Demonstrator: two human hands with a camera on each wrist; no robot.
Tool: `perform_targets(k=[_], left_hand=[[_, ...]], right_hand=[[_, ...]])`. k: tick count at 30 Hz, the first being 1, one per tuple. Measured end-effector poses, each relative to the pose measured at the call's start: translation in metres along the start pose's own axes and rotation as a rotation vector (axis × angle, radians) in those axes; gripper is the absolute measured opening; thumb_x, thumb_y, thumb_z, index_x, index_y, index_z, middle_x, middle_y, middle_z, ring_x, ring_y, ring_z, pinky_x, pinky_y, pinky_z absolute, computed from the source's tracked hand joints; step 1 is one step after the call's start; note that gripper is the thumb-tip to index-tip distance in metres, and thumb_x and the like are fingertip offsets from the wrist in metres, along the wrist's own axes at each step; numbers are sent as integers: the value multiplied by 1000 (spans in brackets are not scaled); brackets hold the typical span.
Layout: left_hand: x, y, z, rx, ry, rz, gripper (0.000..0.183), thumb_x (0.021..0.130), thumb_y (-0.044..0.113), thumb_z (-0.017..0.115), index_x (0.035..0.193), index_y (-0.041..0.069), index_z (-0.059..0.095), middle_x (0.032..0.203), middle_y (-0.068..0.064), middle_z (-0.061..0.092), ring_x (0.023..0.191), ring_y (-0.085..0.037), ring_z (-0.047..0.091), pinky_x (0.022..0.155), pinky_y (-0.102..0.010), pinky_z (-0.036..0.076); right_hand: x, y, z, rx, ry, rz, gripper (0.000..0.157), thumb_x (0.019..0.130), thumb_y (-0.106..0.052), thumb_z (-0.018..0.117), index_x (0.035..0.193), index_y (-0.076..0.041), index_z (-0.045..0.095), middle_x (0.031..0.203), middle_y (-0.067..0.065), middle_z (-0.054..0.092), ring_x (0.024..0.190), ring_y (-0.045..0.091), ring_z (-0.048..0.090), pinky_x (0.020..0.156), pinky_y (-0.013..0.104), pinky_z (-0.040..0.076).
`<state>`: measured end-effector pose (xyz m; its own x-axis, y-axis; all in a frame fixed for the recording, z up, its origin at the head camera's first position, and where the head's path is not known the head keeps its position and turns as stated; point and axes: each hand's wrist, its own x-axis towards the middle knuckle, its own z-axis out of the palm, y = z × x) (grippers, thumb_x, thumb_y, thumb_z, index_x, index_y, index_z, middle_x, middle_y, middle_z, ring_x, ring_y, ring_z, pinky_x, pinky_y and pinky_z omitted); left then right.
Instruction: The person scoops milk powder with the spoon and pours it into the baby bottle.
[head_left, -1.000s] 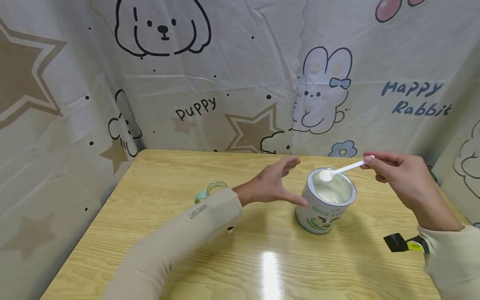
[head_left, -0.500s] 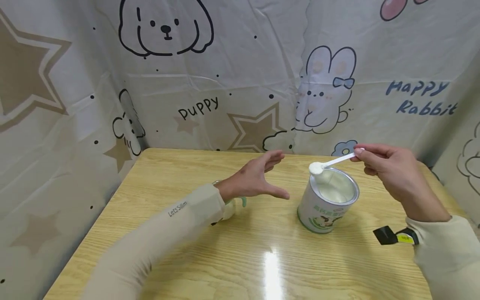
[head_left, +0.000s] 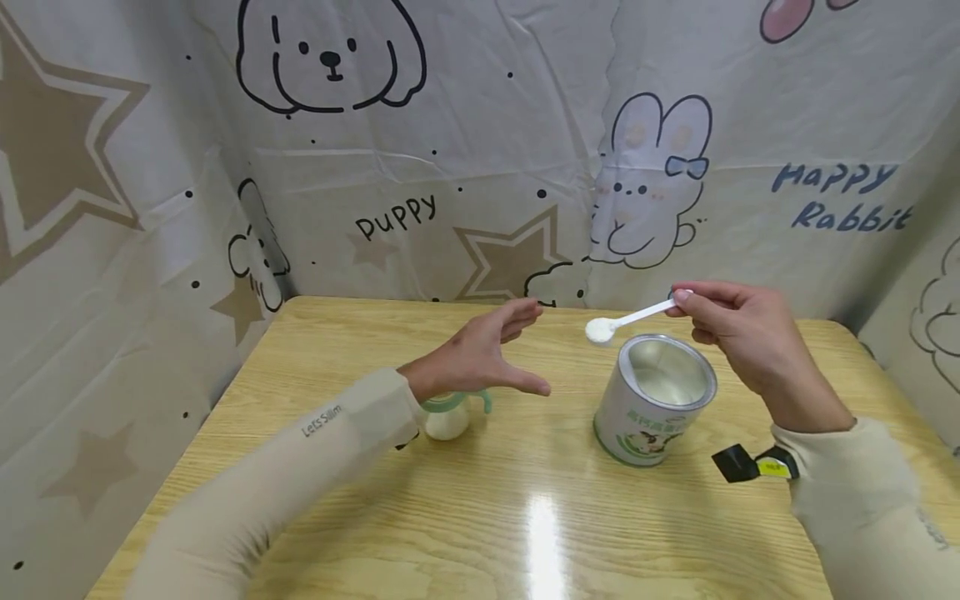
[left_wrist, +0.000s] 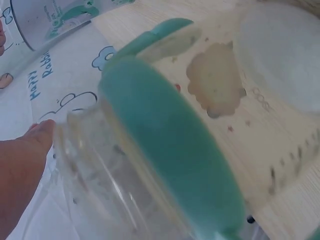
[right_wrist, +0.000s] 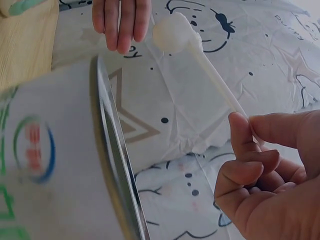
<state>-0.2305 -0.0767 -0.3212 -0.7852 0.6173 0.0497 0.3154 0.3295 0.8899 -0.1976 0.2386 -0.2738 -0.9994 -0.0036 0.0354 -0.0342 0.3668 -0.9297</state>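
Observation:
My right hand [head_left: 750, 333] pinches the end of a white measuring scoop [head_left: 602, 330] heaped with white powder. The scoop hangs level, just left of and above the rim of an open milk powder can [head_left: 651, 433]. Fingers spread and thumb apart, my left hand [head_left: 480, 354] hovers over the table and holds nothing. Below its wrist stands a baby bottle [head_left: 447, 417] with green handles, partly hidden by the sleeve. The left wrist view shows that bottle's green collar [left_wrist: 170, 145] and clear open neck [left_wrist: 115, 180] close up.
The wooden table [head_left: 480, 517] carries the can right of centre and the bottle left of it. A printed cloth [head_left: 450, 108] hangs behind the table and at its sides.
My right hand has carried the filled scoop from over the can's opening leftward past its rim. My left hand has drawn back left from the can, and the bottle has come more into view.

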Motion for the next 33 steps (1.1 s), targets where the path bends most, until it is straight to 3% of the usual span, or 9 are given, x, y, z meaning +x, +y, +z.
perform_targets(k=[4, 13, 22, 33], left_hand=[[-9, -4, -6, 16, 16, 6, 102, 74, 22, 91, 155, 10, 30, 158, 0, 36, 144, -15, 34, 115, -33, 33], [-32, -16, -22, 58, 48, -9, 105, 74, 25, 92, 157, 11, 28, 156, 2, 39, 143, -13, 36, 115, -38, 34], [-50, -30, -36, 66, 68, -24, 104, 74, 25, 91, 156, 11, 29, 155, 0, 41, 143, -15, 36, 113, -44, 36], [-67, -45, -44, 95, 72, -27, 100, 73, 21, 92, 154, 7, 34, 153, -7, 45, 144, -25, 36, 116, -50, 30]], right_hand=[[0, -2, 11, 38, -8, -21, 7, 99, -28, 65, 105, -25, 68, 87, -14, 71, 75, 9, 51, 70, 18, 53], [-2, -6, 37, 101, -38, -38, 13, 100, -23, 65, 109, -13, 67, 84, -12, 71, 72, 9, 49, 66, 18, 51], [-3, -7, 58, 126, -67, -37, 41, 100, -21, 64, 126, 10, 60, 84, -12, 72, 73, 8, 50, 66, 20, 51], [0, -11, 74, 116, -78, -23, 44, 99, -22, 66, 128, 11, 60, 84, -14, 72, 74, 8, 49, 68, 20, 52]])
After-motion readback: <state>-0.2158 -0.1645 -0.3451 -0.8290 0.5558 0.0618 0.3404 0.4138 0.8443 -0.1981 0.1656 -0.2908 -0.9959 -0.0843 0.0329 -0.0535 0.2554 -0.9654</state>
